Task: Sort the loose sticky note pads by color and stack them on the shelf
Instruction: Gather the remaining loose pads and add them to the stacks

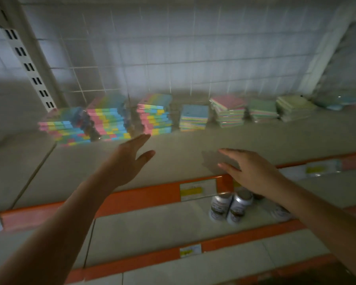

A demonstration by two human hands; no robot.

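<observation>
Pastel sticky note pads (152,114) stood in a row of stacks along the back of a grey shelf (193,145), against a white wire grid (144,64). Taking the blue-topped stack (194,117) at mid-row as the landmark: to its left stood three taller stacks of striped multicolour pads, to its right a pink-topped stack (228,111), then a green one and a pale yellow one, so the colours seemed largely grouped already. In front of the landmark and left, the left hand (130,159) hovered with straight, spread fingers, holding nothing, its fingertips near the closest striped stack. In front and right, the right hand (247,169) was likewise flat and empty above the shelf's orange edge (152,194). Below the landmark, small bottles (230,208) sat on the next shelf down. The view was blurred.
</observation>
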